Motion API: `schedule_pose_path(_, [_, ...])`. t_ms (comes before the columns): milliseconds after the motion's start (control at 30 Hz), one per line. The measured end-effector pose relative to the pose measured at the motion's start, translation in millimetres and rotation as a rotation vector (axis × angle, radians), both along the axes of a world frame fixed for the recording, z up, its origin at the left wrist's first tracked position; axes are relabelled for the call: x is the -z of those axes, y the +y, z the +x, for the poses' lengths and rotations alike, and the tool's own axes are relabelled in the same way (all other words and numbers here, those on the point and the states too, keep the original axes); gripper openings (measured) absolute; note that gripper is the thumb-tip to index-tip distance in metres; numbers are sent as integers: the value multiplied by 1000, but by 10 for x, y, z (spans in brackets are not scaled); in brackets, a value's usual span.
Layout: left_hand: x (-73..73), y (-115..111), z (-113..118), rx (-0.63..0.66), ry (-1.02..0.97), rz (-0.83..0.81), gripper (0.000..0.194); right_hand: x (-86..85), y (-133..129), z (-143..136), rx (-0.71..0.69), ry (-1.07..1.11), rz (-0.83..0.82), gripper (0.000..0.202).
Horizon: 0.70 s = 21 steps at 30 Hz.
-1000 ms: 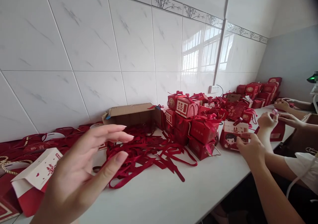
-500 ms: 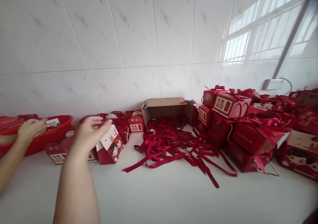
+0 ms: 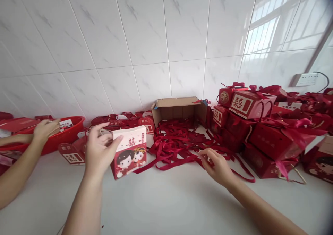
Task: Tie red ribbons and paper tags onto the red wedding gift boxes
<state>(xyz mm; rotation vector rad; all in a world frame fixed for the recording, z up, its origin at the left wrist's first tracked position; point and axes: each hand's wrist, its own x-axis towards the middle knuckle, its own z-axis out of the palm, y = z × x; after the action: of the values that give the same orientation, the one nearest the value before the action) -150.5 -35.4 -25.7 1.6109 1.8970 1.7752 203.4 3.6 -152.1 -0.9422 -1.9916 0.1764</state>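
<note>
My left hand (image 3: 101, 150) grips the left side of a red and white gift box (image 3: 130, 153), printed with two cartoon figures, and holds it tilted over the white table. At the front edge of a tangled heap of dark red ribbons (image 3: 166, 148) is my right hand (image 3: 214, 164), its fingers pinched together; whatever is between the fingertips is too small to make out. The ribbons spill from an open cardboard box (image 3: 175, 103) lying against the tiled wall.
Red gift boxes (image 3: 241, 105) with bows are stacked at the right. On the left, another person's hands (image 3: 45, 131) are over a red basin (image 3: 78, 124). More red boxes (image 3: 71, 155) stand beside the basin. A socket (image 3: 305, 79) is on the wall.
The gift box has come up and to the right in my left hand and now faces the camera. My right hand has entered from the right, reaching the ribbons. The view has shifted slightly.
</note>
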Motion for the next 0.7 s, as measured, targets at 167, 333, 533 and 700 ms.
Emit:
schedule_pose_path(167, [97, -83, 844, 572, -88, -184, 61, -132, -67, 51, -21, 114, 90, 22])
schedule_pose_path(333, [508, 35, 1323, 706, -127, -177, 48, -232, -173, 41, -169, 221, 199, 61])
schedule_pose_path(533, [639, -5, 1426, 783, -174, -242, 20, -295, -181, -23, -220, 370, 2, 8])
schedule_pose_path(700, [641, -23, 1421, 704, -99, -112, 16, -306, -236, -171, -270, 428, -206, 21])
